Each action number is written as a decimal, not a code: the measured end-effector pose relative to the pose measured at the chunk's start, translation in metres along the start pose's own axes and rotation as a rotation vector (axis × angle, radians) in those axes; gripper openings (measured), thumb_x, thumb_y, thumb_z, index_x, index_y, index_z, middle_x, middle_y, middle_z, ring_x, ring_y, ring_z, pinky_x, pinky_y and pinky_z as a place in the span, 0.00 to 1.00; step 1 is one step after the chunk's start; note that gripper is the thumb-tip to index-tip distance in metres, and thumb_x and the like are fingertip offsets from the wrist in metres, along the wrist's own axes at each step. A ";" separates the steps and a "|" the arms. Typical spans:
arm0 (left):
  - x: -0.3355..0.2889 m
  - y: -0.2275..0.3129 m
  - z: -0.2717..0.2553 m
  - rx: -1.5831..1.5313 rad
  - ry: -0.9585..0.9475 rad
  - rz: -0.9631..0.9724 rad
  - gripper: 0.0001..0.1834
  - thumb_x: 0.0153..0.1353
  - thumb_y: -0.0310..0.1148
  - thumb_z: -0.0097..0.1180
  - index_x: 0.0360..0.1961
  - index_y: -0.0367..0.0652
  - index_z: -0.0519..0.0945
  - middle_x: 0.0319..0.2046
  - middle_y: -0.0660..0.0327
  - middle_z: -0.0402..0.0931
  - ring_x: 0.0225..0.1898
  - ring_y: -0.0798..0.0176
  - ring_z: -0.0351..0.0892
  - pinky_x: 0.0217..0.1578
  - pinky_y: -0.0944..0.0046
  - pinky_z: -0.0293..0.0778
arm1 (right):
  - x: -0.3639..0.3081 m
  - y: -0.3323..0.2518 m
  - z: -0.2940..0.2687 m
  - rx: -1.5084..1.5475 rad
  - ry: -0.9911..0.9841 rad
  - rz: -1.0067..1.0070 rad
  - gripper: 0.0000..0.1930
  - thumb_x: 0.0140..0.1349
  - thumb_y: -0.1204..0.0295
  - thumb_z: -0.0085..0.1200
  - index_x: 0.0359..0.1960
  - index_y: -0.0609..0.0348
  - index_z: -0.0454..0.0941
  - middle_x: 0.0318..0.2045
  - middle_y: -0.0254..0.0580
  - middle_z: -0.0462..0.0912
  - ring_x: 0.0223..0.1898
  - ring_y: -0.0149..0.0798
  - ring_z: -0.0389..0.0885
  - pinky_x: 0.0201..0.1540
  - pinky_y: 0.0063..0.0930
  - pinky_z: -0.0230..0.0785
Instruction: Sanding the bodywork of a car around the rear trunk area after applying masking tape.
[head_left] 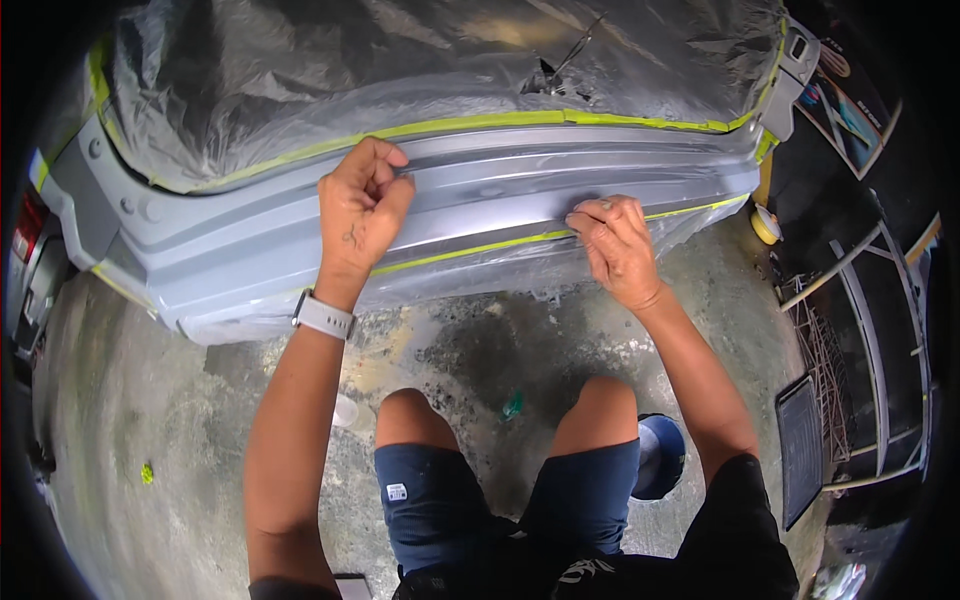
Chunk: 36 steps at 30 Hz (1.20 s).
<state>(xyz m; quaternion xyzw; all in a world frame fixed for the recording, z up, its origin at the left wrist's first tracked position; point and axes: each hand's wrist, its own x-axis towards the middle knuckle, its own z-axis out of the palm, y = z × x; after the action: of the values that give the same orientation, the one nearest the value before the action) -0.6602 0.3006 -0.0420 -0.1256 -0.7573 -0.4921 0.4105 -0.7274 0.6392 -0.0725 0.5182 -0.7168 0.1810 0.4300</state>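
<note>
From my remote view, yellow-green tape (pixel 480 122) edges the pale grey panel (pixel 250 225) above and below, with concrete floor (pixel 700 420) stretching back past the knees (pixel 407 412). The panel lies beneath my left hand (pixel 365 205) and right hand (pixel 617 250), fingers (pixel 372 152) curled; I cannot tell whether either grips anything.

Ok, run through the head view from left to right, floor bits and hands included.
Lime scrap → left hand → green scrap → right hand → tape roll → black panel.
</note>
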 end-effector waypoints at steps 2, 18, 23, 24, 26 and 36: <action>0.006 -0.006 -0.010 -0.048 0.031 -0.035 0.06 0.60 0.22 0.63 0.39 0.39 0.82 0.17 0.68 0.68 0.20 0.77 0.66 0.24 0.69 0.62 | 0.013 -0.025 0.008 0.008 0.027 -0.036 0.20 0.53 0.80 0.65 0.50 0.56 0.85 0.48 0.36 0.83 0.47 0.47 0.79 0.53 0.43 0.73; 0.004 0.006 -0.020 0.440 0.074 0.040 0.06 0.57 0.27 0.63 0.37 0.45 0.83 0.15 0.62 0.74 0.17 0.58 0.77 0.25 0.58 0.74 | 0.076 -0.085 0.099 0.053 0.069 -0.395 0.09 0.56 0.69 0.60 0.38 0.52 0.82 0.31 0.28 0.73 0.36 0.33 0.74 0.44 0.30 0.70; 0.004 0.005 -0.022 0.479 0.070 0.047 0.07 0.56 0.28 0.63 0.37 0.45 0.82 0.15 0.63 0.75 0.17 0.58 0.77 0.25 0.58 0.74 | 0.058 -0.046 0.069 0.024 -0.078 -0.414 0.11 0.59 0.69 0.58 0.42 0.55 0.83 0.37 0.35 0.76 0.39 0.40 0.76 0.51 0.39 0.73; 0.004 0.005 -0.022 0.505 0.064 0.044 0.07 0.56 0.28 0.63 0.37 0.45 0.83 0.15 0.63 0.75 0.17 0.58 0.77 0.25 0.58 0.74 | 0.055 -0.042 0.065 0.023 -0.077 -0.414 0.11 0.59 0.69 0.58 0.42 0.55 0.83 0.37 0.35 0.76 0.39 0.40 0.76 0.51 0.39 0.73; 0.004 0.005 -0.021 0.503 0.066 0.040 0.08 0.55 0.28 0.63 0.37 0.45 0.83 0.15 0.63 0.74 0.17 0.58 0.77 0.25 0.59 0.73 | 0.049 -0.040 0.058 0.135 -0.116 -0.363 0.12 0.58 0.70 0.60 0.43 0.56 0.83 0.38 0.35 0.76 0.39 0.40 0.76 0.52 0.40 0.72; 0.003 0.007 -0.026 0.217 0.115 0.006 0.06 0.59 0.22 0.62 0.39 0.38 0.82 0.18 0.72 0.69 0.21 0.79 0.63 0.25 0.72 0.61 | 0.059 -0.088 0.087 0.129 -0.021 -0.302 0.15 0.56 0.73 0.64 0.46 0.57 0.84 0.41 0.37 0.78 0.41 0.43 0.76 0.53 0.41 0.71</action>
<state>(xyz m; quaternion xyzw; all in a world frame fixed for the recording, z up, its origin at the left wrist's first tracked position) -0.6452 0.2813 -0.0302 -0.0541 -0.7810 -0.4122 0.4660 -0.6909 0.5085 -0.0902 0.6484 -0.6221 0.1547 0.4106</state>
